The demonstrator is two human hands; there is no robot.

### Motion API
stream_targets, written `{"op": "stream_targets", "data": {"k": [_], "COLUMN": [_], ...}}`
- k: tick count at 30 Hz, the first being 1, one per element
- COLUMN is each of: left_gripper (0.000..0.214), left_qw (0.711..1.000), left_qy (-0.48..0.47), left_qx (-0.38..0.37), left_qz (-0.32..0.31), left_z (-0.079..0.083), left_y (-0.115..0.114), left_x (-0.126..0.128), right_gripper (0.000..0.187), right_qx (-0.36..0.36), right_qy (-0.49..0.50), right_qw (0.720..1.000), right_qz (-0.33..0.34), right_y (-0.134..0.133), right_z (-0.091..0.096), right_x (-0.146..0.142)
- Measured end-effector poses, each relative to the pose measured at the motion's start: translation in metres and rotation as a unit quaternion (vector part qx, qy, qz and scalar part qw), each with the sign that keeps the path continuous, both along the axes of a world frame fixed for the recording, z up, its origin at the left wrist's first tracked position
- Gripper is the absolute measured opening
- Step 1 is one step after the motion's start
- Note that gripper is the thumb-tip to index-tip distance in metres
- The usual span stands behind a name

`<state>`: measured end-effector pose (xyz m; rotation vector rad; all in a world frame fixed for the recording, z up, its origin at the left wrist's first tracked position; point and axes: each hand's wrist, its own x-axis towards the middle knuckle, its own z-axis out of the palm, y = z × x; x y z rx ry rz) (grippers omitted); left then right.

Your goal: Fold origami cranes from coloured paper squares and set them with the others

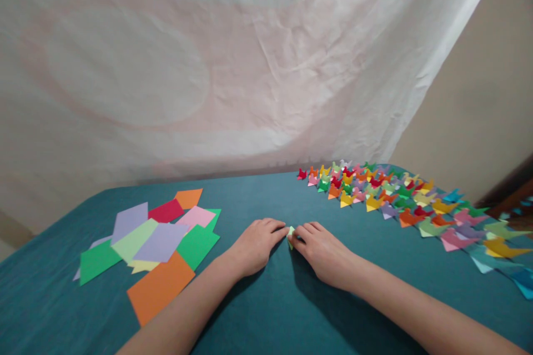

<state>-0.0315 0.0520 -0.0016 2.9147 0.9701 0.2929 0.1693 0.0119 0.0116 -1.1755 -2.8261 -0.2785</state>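
Observation:
A small piece of light green folded paper (291, 239) is between my two hands, just above or on the teal cloth. My right hand (327, 252) pinches it from the right, thumb and fingertips closed on its edge. My left hand (257, 245) is at its left side, fingers together and bent, with the fingertips on the paper. The fingers cover much of the piece, so its full shape is hidden.
Flat coloured paper sheets (160, 241) lie in a loose, overlapping pile on the left. Rows of small folded paper birds (389, 209) stand on the right. A teal cloth (250, 316) covers the table. Behind it hangs a pale sheet (250, 66).

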Motion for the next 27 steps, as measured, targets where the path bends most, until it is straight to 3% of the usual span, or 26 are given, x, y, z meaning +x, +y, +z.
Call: {"op": "stream_targets", "data": {"k": [27], "left_gripper": [0.041], "left_qw": [1.0], "left_qy": [0.022], "left_qx": [0.007], "left_qz": [0.021], "left_z": [0.0], "left_y": [-0.001], "left_x": [0.0], "right_gripper": [0.049], "right_qx": [-0.068], "right_qy": [-0.014], "right_qw": [0.998], "right_qz": [-0.004], "right_y": [-0.011], "right_z": [0.006], "right_x": [0.005]}}
